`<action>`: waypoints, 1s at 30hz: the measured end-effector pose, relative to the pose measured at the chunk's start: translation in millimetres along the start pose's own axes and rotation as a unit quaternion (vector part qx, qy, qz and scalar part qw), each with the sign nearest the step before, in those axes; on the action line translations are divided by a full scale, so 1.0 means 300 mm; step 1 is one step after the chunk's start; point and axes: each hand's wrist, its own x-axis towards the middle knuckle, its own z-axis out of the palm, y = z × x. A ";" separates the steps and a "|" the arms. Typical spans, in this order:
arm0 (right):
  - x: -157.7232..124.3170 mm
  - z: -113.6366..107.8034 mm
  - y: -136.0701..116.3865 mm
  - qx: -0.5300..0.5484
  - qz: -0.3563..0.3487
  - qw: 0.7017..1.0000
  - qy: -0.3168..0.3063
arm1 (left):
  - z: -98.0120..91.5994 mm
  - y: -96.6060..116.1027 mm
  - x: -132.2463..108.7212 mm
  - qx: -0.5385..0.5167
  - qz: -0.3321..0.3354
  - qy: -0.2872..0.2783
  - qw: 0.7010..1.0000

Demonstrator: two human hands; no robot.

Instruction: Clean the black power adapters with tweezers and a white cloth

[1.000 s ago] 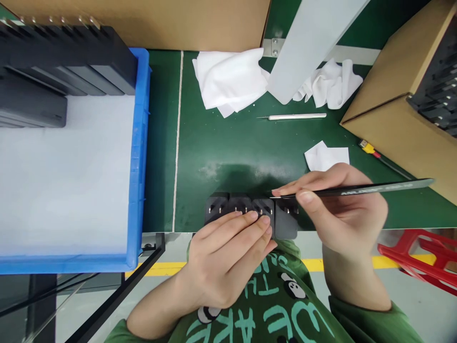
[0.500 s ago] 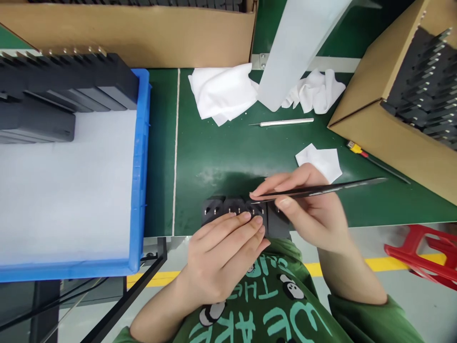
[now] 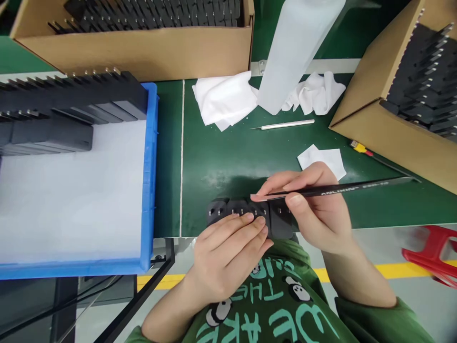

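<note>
Several black plug adapters (image 3: 246,213) stand side by side at the near edge of the green table (image 3: 228,162). My left hand (image 3: 228,252) lies over the row with its fingers curved on the middle adapters, holding them in place. My right hand (image 3: 314,209) pinches long black tweezers (image 3: 342,188) between thumb and fingers. The tweezers' tip sits just above the third adapter from the left, and their long end points right.
A blue bin (image 3: 148,190) with white foam and black adapters stands at the left. Cardboard boxes (image 3: 143,47) of black parts stand at the back and right (image 3: 392,124). White cloths (image 3: 224,97), a white stick (image 3: 285,125), a paper scrap (image 3: 323,157) and a yellow-tipped cable (image 3: 360,146) lie behind.
My right hand and the tweezers have shifted left, from the rightmost adapter to the third one. My left hand stays on the row. The view has tilted so more of the back box shows.
</note>
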 end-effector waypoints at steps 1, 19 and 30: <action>0.002 0.002 0.002 -0.013 0.002 1.000 -0.006 | -0.001 0.000 0.000 0.000 0.000 -0.002 1.000; -0.018 -0.049 -0.048 -0.063 -0.047 0.988 0.134 | -0.024 0.042 0.012 -0.022 0.012 -0.026 0.999; -0.285 -0.108 -0.067 -0.181 -0.074 0.981 -0.013 | -0.049 0.027 0.017 0.008 0.030 -0.030 0.999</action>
